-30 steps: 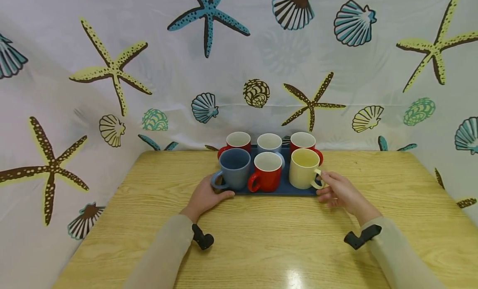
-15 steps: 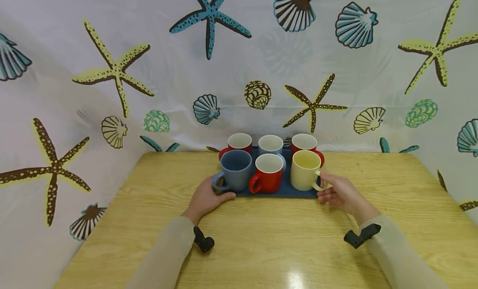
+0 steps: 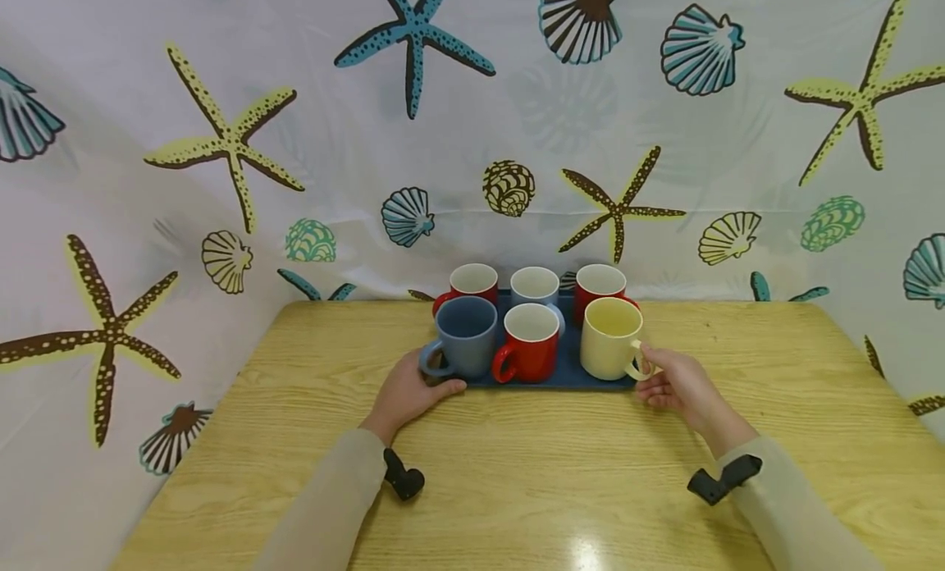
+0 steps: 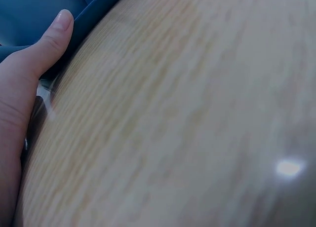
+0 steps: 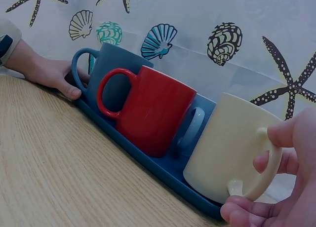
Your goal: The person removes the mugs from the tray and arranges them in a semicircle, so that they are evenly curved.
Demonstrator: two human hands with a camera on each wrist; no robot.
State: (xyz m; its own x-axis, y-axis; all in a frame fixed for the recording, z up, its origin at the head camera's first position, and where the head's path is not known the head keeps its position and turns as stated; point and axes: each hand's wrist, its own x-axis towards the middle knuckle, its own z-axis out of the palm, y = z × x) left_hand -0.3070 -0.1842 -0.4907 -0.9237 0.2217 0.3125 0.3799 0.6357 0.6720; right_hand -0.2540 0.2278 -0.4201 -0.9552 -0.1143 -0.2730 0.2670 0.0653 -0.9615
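- The left hand (image 3: 408, 390) gripped the left end of the blue tray (image 3: 568, 372), its thumb (image 4: 52, 42) curled over the tray's near rim; the right hand (image 3: 675, 384) gripped the handle of the cream mug (image 3: 609, 349), a finger hooked through the loop in the right wrist view.
- At the left, the wooden table (image 3: 517, 472) ran bare from its left edge to the tray, with the seashell curtain (image 3: 221, 144) hanging close along that side.
- The left forearm, in a beige sleeve, came up from the near edge and angled inward to the tray's left corner, wrist low on the wood.
- The blue-grey mug (image 3: 465, 337) stood at the tray's front left, just beside the left hand; the red mug (image 3: 527, 343) stood next to it at front middle, the two nearly touching.
- Behind them stood three more mugs in a back row, close to the curtain at the table's far edge.
- The cream mug stood at the tray's front right corner, its base tilted slightly in the right wrist view, with its handle toward the right hand.
- The right forearm reached in from the near right, with open table beyond it to the right edge.
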